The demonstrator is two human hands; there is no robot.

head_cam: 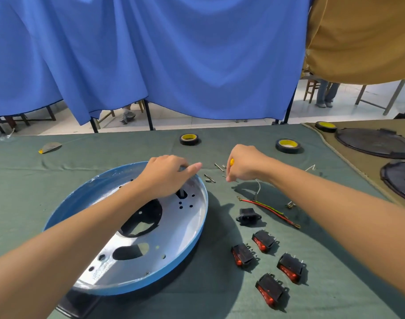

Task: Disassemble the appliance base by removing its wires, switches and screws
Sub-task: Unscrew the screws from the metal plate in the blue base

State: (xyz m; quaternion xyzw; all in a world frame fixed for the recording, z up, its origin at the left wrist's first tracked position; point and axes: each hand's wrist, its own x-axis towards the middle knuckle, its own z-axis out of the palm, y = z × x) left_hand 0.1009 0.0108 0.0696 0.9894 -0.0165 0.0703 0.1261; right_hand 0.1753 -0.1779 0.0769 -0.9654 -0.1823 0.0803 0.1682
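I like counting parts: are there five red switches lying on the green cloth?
No, only four red switches lie on the green cloth, all to the right of the blue base.

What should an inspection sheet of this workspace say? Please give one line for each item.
Surface: green cloth covers the table.
Job's things: blue base lies inside up; four rocker switches, a black socket and loose screws lie on the cloth to its right.
Clutter: three tape rolls at the far side; two dark round plates on a brown cloth, right.
Grippers: left hand at the base's far rim, grip unclear; right hand grips a yellow-handled tool above the screws.
Cables: red and yellow-green wires, detached, beside the socket.
Surroundings: blue curtain behind; chair legs and feet beyond.
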